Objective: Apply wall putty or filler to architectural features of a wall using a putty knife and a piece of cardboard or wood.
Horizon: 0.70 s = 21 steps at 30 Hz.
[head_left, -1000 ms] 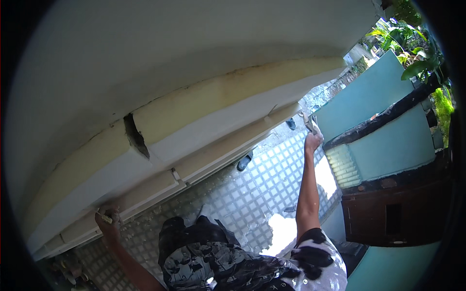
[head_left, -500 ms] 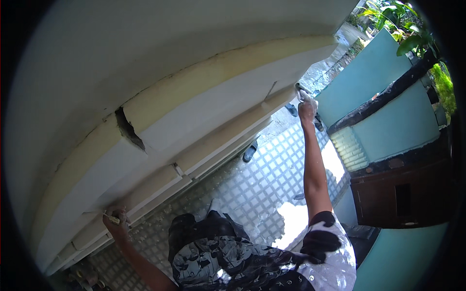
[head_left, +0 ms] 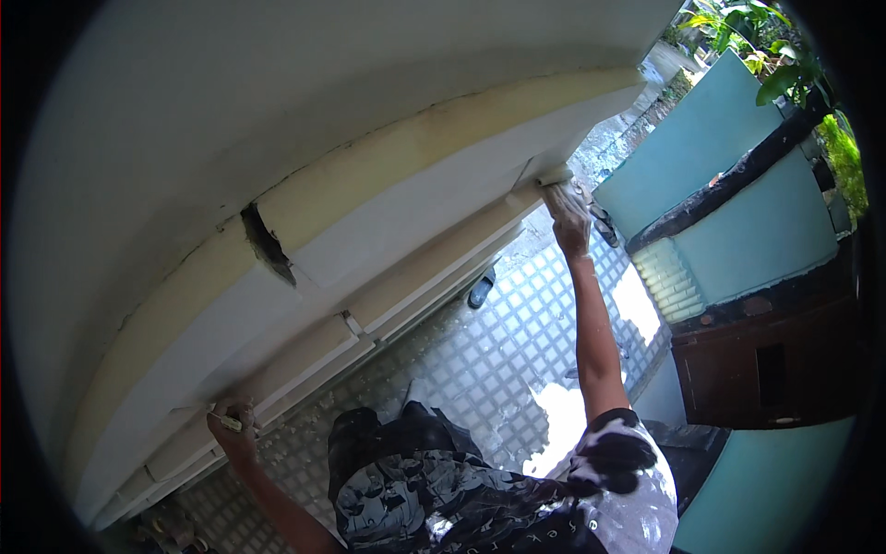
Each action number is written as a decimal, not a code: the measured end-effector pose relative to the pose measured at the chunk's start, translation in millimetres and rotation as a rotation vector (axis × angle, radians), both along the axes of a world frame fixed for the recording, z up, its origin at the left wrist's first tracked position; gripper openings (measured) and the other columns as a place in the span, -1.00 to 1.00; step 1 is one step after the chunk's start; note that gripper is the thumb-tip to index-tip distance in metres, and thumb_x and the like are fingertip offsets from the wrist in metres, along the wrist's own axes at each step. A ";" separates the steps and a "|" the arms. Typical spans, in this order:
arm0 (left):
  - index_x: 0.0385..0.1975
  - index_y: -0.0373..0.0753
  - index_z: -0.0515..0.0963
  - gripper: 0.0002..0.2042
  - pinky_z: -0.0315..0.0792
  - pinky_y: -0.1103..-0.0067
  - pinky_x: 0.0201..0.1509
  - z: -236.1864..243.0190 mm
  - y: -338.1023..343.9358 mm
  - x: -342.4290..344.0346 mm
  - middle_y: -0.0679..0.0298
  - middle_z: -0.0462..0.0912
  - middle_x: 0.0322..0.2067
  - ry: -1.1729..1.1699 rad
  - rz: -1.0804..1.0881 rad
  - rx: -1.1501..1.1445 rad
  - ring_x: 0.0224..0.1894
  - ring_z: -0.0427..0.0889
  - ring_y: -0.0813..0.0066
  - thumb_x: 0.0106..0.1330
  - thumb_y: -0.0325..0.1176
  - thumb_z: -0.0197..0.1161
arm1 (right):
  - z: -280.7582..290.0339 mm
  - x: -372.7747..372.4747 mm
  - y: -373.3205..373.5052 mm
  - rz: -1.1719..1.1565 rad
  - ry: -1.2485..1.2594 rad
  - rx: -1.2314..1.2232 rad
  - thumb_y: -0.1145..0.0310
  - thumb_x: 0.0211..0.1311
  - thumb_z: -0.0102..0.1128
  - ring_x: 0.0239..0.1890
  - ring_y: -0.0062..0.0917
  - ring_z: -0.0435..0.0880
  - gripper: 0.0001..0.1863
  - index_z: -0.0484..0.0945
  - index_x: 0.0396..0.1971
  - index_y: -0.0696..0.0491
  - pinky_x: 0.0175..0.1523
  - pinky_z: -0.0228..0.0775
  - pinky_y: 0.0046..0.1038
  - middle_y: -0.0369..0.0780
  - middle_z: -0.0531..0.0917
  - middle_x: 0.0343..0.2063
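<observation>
My left hand (head_left: pixel 236 436) is at the lower left, close against the moulding of the pale wall (head_left: pixel 406 208). It is closed around a small tool with a pale yellow handle (head_left: pixel 230 423); its exact kind is too small to tell. Far off to the right, my right arm stretches out to the wall's end. There my right hand (head_left: pixel 569 214), whitened with dust, presses a pale, pad-like piece (head_left: pixel 555 175) against the wall. Its fingers lie along that piece. A dark gap (head_left: pixel 268 245) breaks the yellowish band of the wall between the hands.
Ledges (head_left: pixel 443 268) run along the wall below the band. The patterned tile floor (head_left: pixel 480 369) has dusty patches and a dark slipper (head_left: pixel 481 289). To the right stand turquoise panels (head_left: pixel 766 222), a dark brown cabinet (head_left: pixel 771 369) and green plants (head_left: pixel 784 78).
My right hand has shifted left and a little downward along the wall's end, and the pale piece now shows more. My left hand keeps its grip; the whole view has shifted slightly.
</observation>
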<state>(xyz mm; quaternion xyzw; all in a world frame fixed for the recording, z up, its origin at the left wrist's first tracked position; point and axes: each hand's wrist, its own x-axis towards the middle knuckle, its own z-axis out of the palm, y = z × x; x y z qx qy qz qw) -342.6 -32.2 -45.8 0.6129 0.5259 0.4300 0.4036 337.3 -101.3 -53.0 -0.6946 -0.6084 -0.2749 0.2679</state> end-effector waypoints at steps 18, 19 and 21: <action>-0.42 -0.34 0.42 -0.90 0.39 0.63 -0.68 10.4 -0.3 11.0 0.22 0.55 -0.51 -0.001 -0.043 -0.059 -0.61 0.46 0.59 0.05 -0.62 0.06 | -36.6 97.2 4.9 -0.789 0.755 -0.345 0.55 -0.14 -0.06 -0.13 -0.10 0.58 -0.56 0.59 -0.15 0.12 0.04 0.35 -0.19 0.04 0.61 -0.18; -0.42 -0.34 0.42 -0.90 0.39 0.63 -0.68 6.1 -1.8 6.5 0.22 0.55 -0.51 0.000 -0.038 -0.057 -0.61 0.46 0.59 0.05 -0.62 0.06 | -41.4 92.0 4.5 -0.784 0.756 -0.346 0.55 -0.14 -0.06 -0.13 -0.10 0.58 -0.56 0.59 -0.15 0.12 0.04 0.35 -0.19 0.04 0.61 -0.18; -0.34 -0.28 0.39 -0.86 0.27 0.62 -0.67 -4.8 -4.3 -1.5 0.32 0.50 -0.56 -0.096 -0.057 0.029 -0.71 0.39 0.60 0.11 -0.61 0.15 | -44.4 66.8 8.5 -0.719 0.726 0.147 0.56 -0.16 -0.07 -0.07 -0.09 0.56 -0.60 0.62 -0.24 0.18 0.10 0.33 -0.24 0.06 0.61 -0.17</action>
